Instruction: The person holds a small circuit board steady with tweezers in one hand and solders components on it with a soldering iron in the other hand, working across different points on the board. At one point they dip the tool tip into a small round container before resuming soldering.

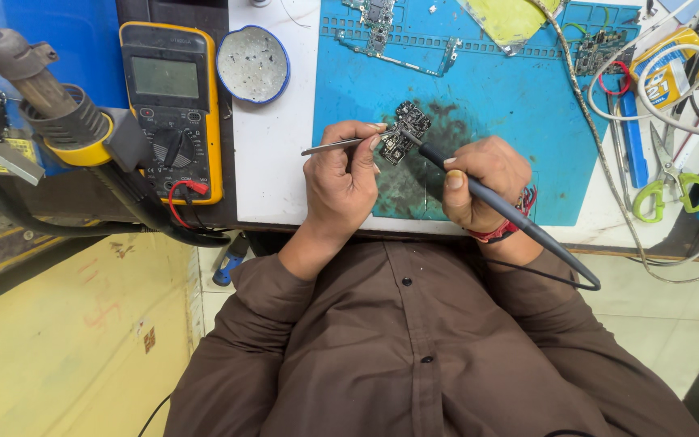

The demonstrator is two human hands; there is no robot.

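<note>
My left hand (343,174) grips thin metal tweezers (329,148) and pinches a small black circuit board (404,131) above the blue work mat (511,113). My right hand (483,182) holds a dark soldering iron (519,217) like a pen. Its tip touches the board near the middle. The iron's cord loops back past my wrist, which wears a red thread band.
A yellow multimeter (173,105) lies at left beside a round tin (252,63). A hot-air nozzle on a black hose (58,113) sits far left. More circuit boards (378,20), cables, green-handled scissors (673,182) and blue tools crowd the right side.
</note>
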